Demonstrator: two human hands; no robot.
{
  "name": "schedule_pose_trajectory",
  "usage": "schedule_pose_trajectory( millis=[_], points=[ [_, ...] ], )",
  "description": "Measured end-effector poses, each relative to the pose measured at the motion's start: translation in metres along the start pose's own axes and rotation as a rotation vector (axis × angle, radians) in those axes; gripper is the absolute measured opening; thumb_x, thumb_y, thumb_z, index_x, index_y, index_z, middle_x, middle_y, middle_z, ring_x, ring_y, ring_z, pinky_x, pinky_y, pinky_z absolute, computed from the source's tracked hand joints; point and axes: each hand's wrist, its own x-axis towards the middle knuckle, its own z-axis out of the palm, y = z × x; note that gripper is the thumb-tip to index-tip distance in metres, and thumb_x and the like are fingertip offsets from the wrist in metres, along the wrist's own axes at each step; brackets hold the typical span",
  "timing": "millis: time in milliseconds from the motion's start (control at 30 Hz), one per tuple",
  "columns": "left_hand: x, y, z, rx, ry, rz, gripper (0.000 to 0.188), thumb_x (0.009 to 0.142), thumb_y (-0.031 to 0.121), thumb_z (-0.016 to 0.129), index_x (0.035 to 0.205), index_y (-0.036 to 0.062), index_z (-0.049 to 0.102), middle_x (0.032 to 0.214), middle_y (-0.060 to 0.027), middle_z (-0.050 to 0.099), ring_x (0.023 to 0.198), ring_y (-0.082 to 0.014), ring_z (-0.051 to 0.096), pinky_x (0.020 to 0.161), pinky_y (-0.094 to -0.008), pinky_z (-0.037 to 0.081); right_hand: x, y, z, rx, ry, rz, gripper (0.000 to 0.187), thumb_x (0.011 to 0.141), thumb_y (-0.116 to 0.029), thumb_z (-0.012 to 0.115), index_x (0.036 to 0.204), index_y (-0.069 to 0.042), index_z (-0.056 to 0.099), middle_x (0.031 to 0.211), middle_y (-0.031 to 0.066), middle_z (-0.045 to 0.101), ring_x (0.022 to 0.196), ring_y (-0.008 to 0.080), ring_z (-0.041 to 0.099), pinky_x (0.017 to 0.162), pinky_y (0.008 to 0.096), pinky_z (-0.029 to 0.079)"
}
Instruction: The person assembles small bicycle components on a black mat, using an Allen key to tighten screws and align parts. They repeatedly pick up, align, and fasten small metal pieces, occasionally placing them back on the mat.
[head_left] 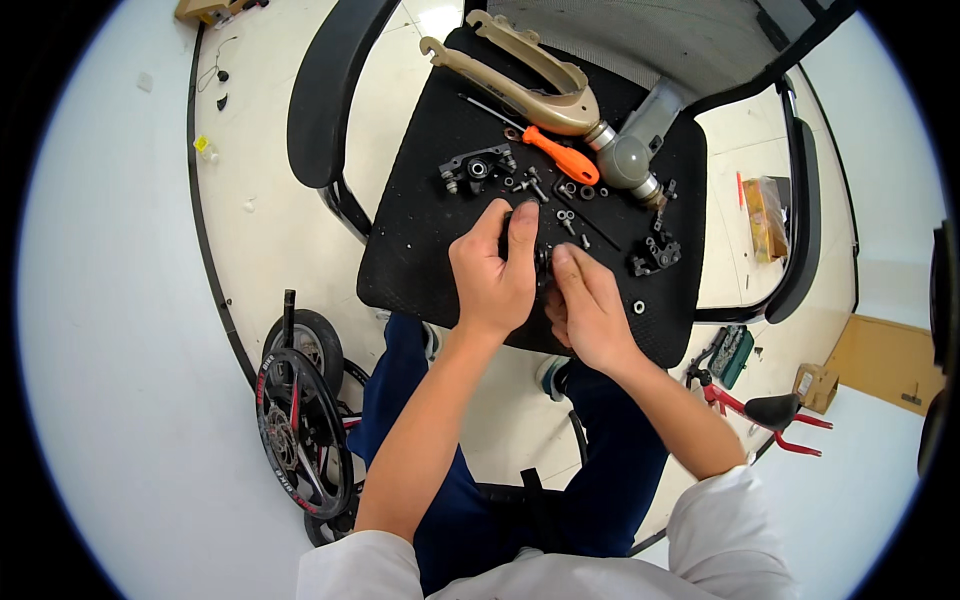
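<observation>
Above the front part of a black chair seat (410, 265), my left hand (493, 272) is closed round a small black part (543, 262), its thumb on top. My right hand (592, 305) pinches the same part from the right; most of it is hidden by the fingers. Just beyond lie a black brake caliper (478, 168), several loose bolts (567, 220) and washers, and a black hex key (590, 222). An orange-handled screwdriver (565, 157) rests behind them. Right of my hands are another black metal part (656, 257) and a nut (638, 307).
A gold bicycle fork (545, 108) with a grey joint (627, 162) lies across the seat's back. Armrests (335, 95) flank the seat. On the floor are bicycle wheels (300, 435) at left, and a red frame with a black saddle (772, 412) and a green tool case (736, 357) at right.
</observation>
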Motion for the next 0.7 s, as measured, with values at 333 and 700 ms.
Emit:
schedule_pose_trajectory(
  millis=[333,700],
  points=[
    [0.006,0.0,0.007,0.387,0.002,0.124,0.027,0.091,0.018,0.065,0.071,0.0036,0.054,0.058,-0.0139,0.053,0.048,-0.0292,0.053,0.046,-0.0351,0.041,0.02,0.033,-0.002,-0.123,0.281,-0.338,0.023,0.102,-0.021,0.048,0.085,-0.006,0.052,0.059,-0.0011,0.043,0.046,0.0075,0.038,0.041,0.023,0.029],
    [0.024,-0.008,0.003,-0.173,-0.005,-0.527,0.026,0.096,0.029,0.049,0.098,0.0044,0.056,0.075,-0.0047,0.059,0.06,-0.0111,0.056,0.04,-0.022,0.035,0.039,0.03,-0.033,-0.529,0.353,-0.552,0.016,0.086,-0.008,0.062,0.096,0.004,0.061,0.098,0.0181,0.058,0.094,0.0345,0.058,0.083,0.0402,0.049]
  ],
)
